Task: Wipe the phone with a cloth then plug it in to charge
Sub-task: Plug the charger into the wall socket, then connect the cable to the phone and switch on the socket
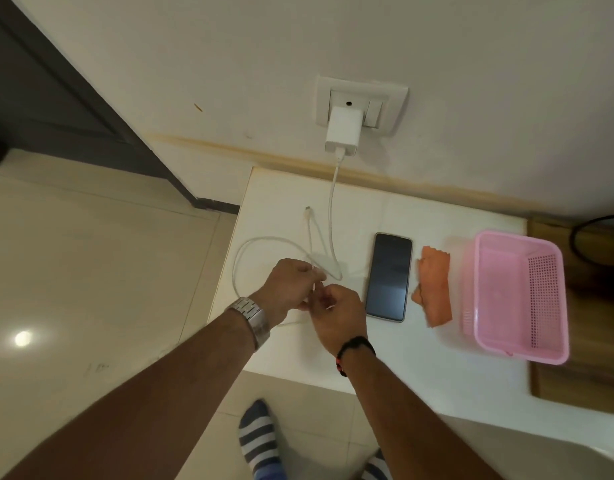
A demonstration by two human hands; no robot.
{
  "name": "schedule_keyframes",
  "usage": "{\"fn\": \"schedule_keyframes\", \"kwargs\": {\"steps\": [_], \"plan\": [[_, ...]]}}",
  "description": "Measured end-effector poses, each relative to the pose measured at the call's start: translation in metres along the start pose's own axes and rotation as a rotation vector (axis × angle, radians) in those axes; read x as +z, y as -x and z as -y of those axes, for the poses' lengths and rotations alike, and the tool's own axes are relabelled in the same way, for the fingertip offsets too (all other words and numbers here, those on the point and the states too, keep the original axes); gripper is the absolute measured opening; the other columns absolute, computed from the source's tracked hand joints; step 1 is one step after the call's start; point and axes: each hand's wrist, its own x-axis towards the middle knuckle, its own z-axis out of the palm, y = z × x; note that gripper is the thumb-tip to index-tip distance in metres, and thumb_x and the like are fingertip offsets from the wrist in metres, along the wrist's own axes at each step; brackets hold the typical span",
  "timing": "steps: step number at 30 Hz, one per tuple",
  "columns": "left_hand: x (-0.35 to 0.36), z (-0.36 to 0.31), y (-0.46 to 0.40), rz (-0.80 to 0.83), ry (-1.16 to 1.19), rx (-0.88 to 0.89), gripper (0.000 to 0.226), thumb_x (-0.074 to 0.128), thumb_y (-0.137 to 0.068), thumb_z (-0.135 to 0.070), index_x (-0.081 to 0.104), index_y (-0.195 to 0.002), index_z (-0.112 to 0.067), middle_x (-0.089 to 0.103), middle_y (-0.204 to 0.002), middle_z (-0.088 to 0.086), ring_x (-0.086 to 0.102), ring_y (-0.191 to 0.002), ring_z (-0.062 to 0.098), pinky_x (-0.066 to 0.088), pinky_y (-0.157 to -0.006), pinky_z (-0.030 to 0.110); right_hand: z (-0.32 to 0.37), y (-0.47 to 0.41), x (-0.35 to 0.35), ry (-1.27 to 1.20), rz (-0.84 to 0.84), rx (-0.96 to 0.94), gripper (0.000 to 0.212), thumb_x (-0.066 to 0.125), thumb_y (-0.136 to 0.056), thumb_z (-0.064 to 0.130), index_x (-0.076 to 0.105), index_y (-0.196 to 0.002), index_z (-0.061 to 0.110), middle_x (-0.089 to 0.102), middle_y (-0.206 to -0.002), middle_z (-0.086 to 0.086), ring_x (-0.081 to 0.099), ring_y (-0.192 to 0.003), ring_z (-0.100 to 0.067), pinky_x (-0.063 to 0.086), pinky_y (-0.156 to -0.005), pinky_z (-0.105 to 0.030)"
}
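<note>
A dark phone (388, 276) lies face up on the white counter (395, 355), screen off. Just right of it lies a folded orange cloth (436, 286). A white charger (343, 130) sits in the wall socket (361, 102), and its white cable (332, 206) runs down onto the counter in loose loops; the free plug end (308, 210) lies apart near the back. My left hand (289, 285) and my right hand (336, 315) meet left of the phone, both pinching a stretch of the cable. Neither hand touches the phone or the cloth.
A pink plastic basket (517, 292) stands at the right end of the counter, beside a wooden surface (582, 375). The counter's left edge drops to a tiled floor (91, 271). A dark door frame (73, 98) stands at the far left. Striped socks (257, 441) show below.
</note>
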Motion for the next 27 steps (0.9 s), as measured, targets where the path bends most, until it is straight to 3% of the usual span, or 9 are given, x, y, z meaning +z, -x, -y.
{"fn": "schedule_keyframes", "kwargs": {"steps": [4, 6, 10, 13, 17, 20, 23, 25, 27], "plan": [[-0.008, 0.005, 0.02, -0.248, 0.094, 0.169, 0.021, 0.061, -0.104, -0.013, 0.08, -0.097, -0.009, 0.079, -0.088, 0.012, 0.072, -0.076, 0.027, 0.067, -0.075, 0.047, 0.003, 0.022, -0.008, -0.112, -0.06, -0.026, 0.013, 0.063, -0.098, 0.027, 0.071, -0.102, 0.017, 0.073, -0.096, 0.005, 0.067, -0.089, -0.012, 0.055, -0.077, -0.019], [-0.014, 0.019, 0.038, -0.312, 0.045, 0.309, 0.021, 0.064, -0.104, -0.019, 0.082, -0.092, -0.017, 0.08, -0.083, 0.003, 0.076, -0.078, 0.026, 0.067, -0.074, 0.046, 0.014, 0.036, -0.012, -0.255, 0.032, -0.073, 0.02, 0.052, -0.104, 0.032, 0.066, -0.115, 0.022, 0.07, -0.108, 0.01, 0.065, -0.099, -0.003, 0.052, -0.083, -0.015], [-0.016, 0.059, 0.075, -0.206, -0.054, 0.552, 0.021, 0.067, -0.1, -0.021, 0.08, -0.111, -0.034, 0.081, -0.107, -0.008, 0.076, -0.104, 0.02, 0.062, -0.094, 0.05, 0.037, 0.061, -0.018, -0.354, 0.272, -0.156, 0.046, 0.049, -0.099, 0.058, 0.051, -0.141, 0.039, 0.056, -0.135, 0.026, 0.051, -0.123, 0.01, 0.04, -0.086, -0.002], [-0.012, 0.067, 0.081, -0.128, -0.008, 0.624, 0.025, 0.065, -0.093, -0.033, 0.076, -0.115, -0.031, 0.079, -0.112, 0.001, 0.075, -0.11, 0.027, 0.061, -0.096, 0.055, 0.041, 0.074, -0.022, -0.18, 0.145, -0.328, 0.039, 0.055, -0.098, 0.051, 0.056, -0.134, 0.036, 0.059, -0.13, 0.026, 0.052, -0.12, 0.01, 0.041, -0.089, -0.001], [-0.006, 0.063, 0.075, -0.029, -0.52, 0.8, 0.03, 0.066, -0.095, -0.024, 0.073, -0.123, -0.032, 0.077, -0.121, -0.009, 0.071, -0.111, 0.008, 0.06, -0.094, 0.034, 0.032, 0.089, -0.024, -0.264, -0.144, -0.291, 0.016, 0.049, -0.105, 0.036, 0.065, -0.105, 0.033, 0.069, -0.099, 0.027, 0.062, -0.104, 0.008, 0.046, -0.082, -0.002], [0.003, 0.048, 0.066, 0.25, -0.531, 0.639, 0.045, 0.052, -0.097, -0.014, 0.069, -0.138, -0.018, 0.073, -0.135, -0.002, 0.066, -0.123, 0.013, 0.048, -0.107, 0.029, 0.013, 0.086, -0.033, -0.463, -0.335, -0.084, 0.023, 0.043, -0.107, 0.031, 0.066, -0.106, 0.031, 0.071, -0.089, 0.017, 0.067, -0.092, 0.001, 0.05, -0.076, -0.006], [0.017, 0.019, 0.045, 0.381, -0.455, 0.427, 0.046, 0.04, -0.108, -0.012, 0.061, -0.149, -0.016, 0.061, -0.151, -0.001, 0.056, -0.138, 0.011, 0.037, -0.113, 0.016, -0.008, 0.076, -0.04, -0.63, -0.38, 0.081, 0.026, 0.042, -0.109, 0.016, 0.068, -0.112, 0.018, 0.059, -0.073, -0.001, 0.061, -0.074, -0.015, 0.052, -0.075, -0.024], [0.028, 0.003, 0.028, 0.406, -0.396, 0.355, 0.049, 0.039, -0.112, -0.007, 0.049, -0.159, -0.018, 0.05, -0.159, -0.002, 0.048, -0.145, 0.014, 0.035, -0.121, 0.025, -0.018, 0.073, -0.043, -0.667, -0.355, 0.16, 0.029, 0.04, -0.109, 0.016, 0.069, -0.109, 0.015, 0.049, -0.07, -0.003, 0.053, -0.069, -0.016, 0.052, -0.074, -0.034], [0.031, -0.008, 0.015, 0.264, -0.278, 0.276, 0.055, 0.045, -0.111, -0.01, 0.039, -0.164, -0.02, 0.039, -0.169, -0.001, 0.048, -0.146, 0.019, 0.036, -0.126, 0.039, -0.025, 0.071, -0.046, -0.679, -0.346, 0.196, 0.033, 0.037, -0.11, 0.025, 0.068, -0.106, 0.016, 0.046, -0.068, -0.004, 0.05, -0.066, -0.017, 0.054, -0.072, -0.037]]}}
